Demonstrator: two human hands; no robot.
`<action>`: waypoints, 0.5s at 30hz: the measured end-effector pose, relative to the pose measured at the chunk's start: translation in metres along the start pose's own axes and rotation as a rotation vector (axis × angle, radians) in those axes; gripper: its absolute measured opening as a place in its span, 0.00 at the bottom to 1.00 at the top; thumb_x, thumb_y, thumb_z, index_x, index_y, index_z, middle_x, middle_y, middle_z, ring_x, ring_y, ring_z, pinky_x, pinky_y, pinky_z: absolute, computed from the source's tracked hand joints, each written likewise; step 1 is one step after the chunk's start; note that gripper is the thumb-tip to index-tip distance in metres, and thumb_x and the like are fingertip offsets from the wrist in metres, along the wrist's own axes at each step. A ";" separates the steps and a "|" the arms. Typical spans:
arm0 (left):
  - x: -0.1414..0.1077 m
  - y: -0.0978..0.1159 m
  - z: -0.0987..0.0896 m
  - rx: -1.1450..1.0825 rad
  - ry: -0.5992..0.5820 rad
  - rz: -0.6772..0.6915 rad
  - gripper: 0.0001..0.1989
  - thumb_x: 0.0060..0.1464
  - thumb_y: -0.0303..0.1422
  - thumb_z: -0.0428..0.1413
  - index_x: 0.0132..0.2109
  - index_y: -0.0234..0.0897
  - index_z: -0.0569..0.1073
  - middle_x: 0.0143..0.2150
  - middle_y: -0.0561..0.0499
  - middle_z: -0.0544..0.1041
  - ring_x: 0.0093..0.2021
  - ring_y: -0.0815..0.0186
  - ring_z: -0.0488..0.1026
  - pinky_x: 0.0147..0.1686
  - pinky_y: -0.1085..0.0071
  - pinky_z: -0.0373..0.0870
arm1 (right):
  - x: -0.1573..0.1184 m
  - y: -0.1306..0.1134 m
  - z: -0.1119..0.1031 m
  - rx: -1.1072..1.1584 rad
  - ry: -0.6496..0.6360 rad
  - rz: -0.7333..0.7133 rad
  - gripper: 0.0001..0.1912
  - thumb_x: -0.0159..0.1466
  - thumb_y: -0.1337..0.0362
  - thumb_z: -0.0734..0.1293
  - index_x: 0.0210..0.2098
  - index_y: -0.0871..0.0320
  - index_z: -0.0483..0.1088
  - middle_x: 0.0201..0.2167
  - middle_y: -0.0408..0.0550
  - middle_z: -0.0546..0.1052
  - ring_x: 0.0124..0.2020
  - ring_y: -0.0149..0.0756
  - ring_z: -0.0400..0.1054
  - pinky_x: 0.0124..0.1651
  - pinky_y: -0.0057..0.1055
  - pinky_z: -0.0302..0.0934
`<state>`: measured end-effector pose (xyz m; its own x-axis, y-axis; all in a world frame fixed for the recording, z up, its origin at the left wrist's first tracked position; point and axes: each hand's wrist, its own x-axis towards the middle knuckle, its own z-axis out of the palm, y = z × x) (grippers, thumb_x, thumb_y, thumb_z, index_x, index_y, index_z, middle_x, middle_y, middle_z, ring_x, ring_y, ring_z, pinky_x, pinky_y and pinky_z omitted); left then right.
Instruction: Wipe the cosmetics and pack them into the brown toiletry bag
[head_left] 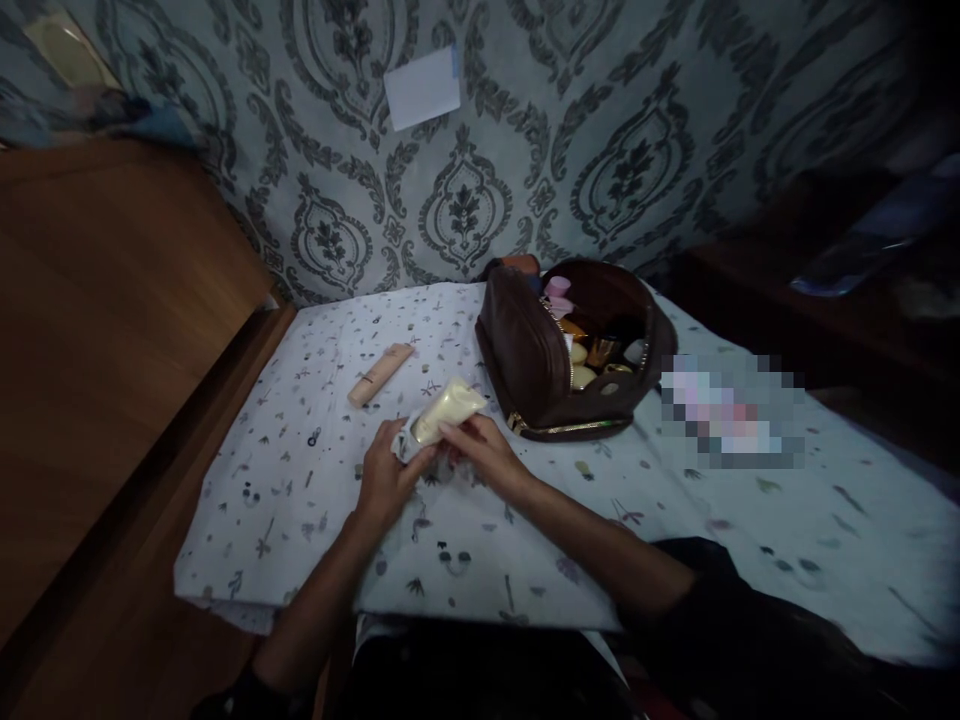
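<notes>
A pale yellow tube [450, 408] is held between my two hands above the patterned cloth [465, 540]. My left hand [386, 465] grips its lower left end, together with a whitish piece whose kind I cannot make out. The fingers of my right hand [484, 450] close on the tube's right side from below. Behind my left hand a peach-coloured tube [381, 375] lies slantwise on the cloth. To the right stands a brown bag [525, 350], unzipped, with several bottles and containers inside.
A wooden cabinet [112, 300] rises on the left. Patterned wallpaper backs the table, with a white card [422, 90] on it. Right of the bag lies a blurred-out item [731, 412]. Dark furniture [810, 310] stands at the far right.
</notes>
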<state>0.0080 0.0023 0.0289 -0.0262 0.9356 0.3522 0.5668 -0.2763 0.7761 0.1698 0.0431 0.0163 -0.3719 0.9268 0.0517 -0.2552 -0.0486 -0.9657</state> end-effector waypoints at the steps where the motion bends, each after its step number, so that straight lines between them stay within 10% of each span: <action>1: -0.001 -0.001 0.000 0.064 0.004 0.042 0.17 0.54 0.39 0.59 0.49 0.35 0.72 0.42 0.46 0.74 0.44 0.58 0.72 0.45 0.65 0.68 | 0.001 0.001 0.001 0.058 0.039 0.019 0.24 0.52 0.44 0.72 0.32 0.60 0.72 0.24 0.43 0.72 0.23 0.30 0.63 0.24 0.27 0.57; 15: -0.004 0.011 -0.005 -0.124 0.104 -0.101 0.18 0.67 0.44 0.41 0.31 0.40 0.60 0.25 0.57 0.60 0.27 0.68 0.61 0.29 0.72 0.59 | 0.002 -0.007 0.004 0.480 0.157 0.204 0.20 0.47 0.52 0.78 0.29 0.60 0.74 0.24 0.43 0.77 0.23 0.28 0.68 0.24 0.23 0.62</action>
<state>0.0105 -0.0054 0.0391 -0.1663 0.9340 0.3161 0.4516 -0.2129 0.8664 0.1676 0.0436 0.0239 -0.3284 0.9234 -0.1986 -0.5843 -0.3638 -0.7254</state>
